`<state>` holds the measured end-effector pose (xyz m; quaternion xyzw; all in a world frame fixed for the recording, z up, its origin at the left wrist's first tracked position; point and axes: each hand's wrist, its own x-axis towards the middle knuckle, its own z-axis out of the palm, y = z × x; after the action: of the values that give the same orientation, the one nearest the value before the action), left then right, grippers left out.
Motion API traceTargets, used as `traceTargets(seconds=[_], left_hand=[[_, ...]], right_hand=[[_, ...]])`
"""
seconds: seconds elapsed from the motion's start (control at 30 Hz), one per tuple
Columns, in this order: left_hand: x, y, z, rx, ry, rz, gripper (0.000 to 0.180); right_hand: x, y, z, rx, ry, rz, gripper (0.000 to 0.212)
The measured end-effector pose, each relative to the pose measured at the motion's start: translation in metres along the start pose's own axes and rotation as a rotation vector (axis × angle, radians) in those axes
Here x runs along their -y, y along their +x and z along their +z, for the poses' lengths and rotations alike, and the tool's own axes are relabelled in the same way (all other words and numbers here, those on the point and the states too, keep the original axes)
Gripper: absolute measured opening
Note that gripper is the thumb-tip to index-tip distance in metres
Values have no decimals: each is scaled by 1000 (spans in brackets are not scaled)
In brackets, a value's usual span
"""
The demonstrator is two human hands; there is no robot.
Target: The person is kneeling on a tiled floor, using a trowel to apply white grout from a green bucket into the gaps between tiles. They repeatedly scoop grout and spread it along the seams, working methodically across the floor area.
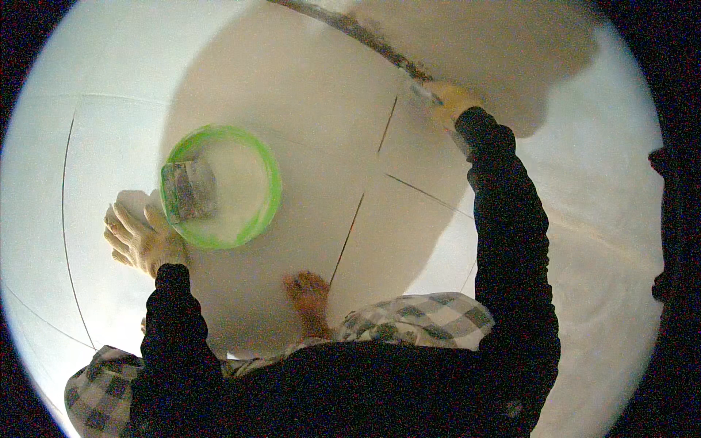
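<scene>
A round bright-green tub (275, 175) stands on the floor, its inside coated with a pale, creamy material. A flat rectangular dark-grey piece (190, 191), smeared with the same pale stuff, leans inside at its left rim; its kind is unclear. Beside the tub's lower left, my gloved left hand (139, 237) rests with its fingers spread and nothing in them. Stretched far to the upper right, my gloved right hand (456, 101) is closed round a blurred pale tool with a flat blade (421, 93). The blade is at a rough dark seam (358, 33).
Large pale floor tiles (117, 146) with thin dark joints surround me, partly under my shadow. A bare foot (308, 286) and a knee in checked cloth (420, 317) are below the tub. Beyond the seam lies another pale surface (504, 44).
</scene>
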<state>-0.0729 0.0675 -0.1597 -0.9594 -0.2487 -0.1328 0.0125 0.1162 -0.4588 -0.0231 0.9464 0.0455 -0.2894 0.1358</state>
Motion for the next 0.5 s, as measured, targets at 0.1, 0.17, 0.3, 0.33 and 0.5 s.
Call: traceTargets(seconds=[0.1, 0.17, 0.3, 0.33, 0.5], left_hand=[[-2, 1, 2, 51, 56, -51, 66], [-3, 2, 2, 44, 60, -53, 66], [-3, 2, -2, 8, -24, -13, 65], [-4, 1, -4, 16, -28, -9, 65], [-9, -1, -9, -3, 14, 6, 65]], right_hand=[[31, 5, 14, -259, 144, 65, 48], [62, 0, 29, -344, 279, 82, 49], [72, -45, 28, 57, -117, 19, 44], [61, -55, 18, 202, -171, -1, 43], [42, -72, -7, -24, -146, 150, 47]])
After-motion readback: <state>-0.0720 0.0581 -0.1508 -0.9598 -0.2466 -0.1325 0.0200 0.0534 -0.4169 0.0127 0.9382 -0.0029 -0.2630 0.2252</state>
